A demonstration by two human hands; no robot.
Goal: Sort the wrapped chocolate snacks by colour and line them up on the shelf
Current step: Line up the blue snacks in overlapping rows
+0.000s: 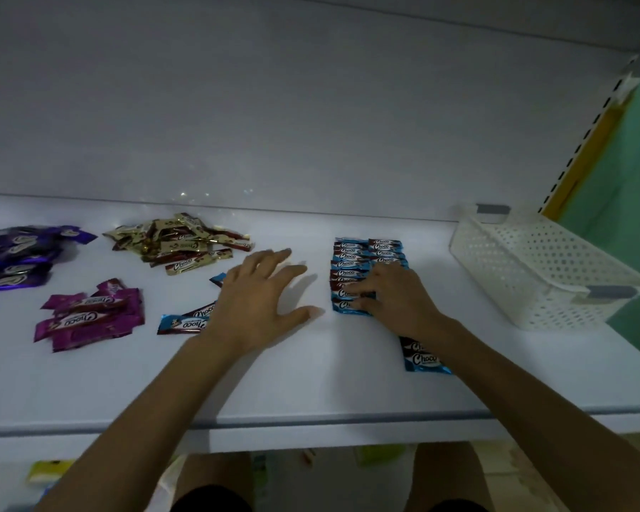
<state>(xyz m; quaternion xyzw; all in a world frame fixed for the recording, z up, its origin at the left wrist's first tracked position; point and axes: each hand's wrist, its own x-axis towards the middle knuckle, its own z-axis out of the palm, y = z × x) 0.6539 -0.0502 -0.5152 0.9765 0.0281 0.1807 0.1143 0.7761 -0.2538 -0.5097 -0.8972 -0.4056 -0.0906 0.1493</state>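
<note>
**Squaring up the blue row**

The white shelf (311,382) holds the wrapped chocolate snacks already grouped by colour. A loose heap of dark purple foil wrappers (19,256) lies at the far left of the frame, and a heap of gold foil wrappers (178,242) sits at upper centre-left. A small heap of magenta wrappers (89,315) lies below the gold one. Only the blue-and-brown wrapped bars are lined up: a neat double column of them (366,256) sits right of centre.

The right hand (392,297) rests on the near end of that column. Its fingertips (353,291) press down on the bars, and its grip closes on nothing that I can see. The left hand (263,297) is spread at centre frame, its grip open and empty. Just left of it are a few loose blue bars (185,321). Two more blue bars (422,358) lie beside the right forearm, lower right. A white perforated plastic basket (532,267) stands at the right edge.

The step in hand looks like tidying the blue column before adding to it. To do it well, press lightly so the slick wrappers do not slide. Nudge the ends flush, then feed in the loose bars one at a time, logos facing the same way.
</note>
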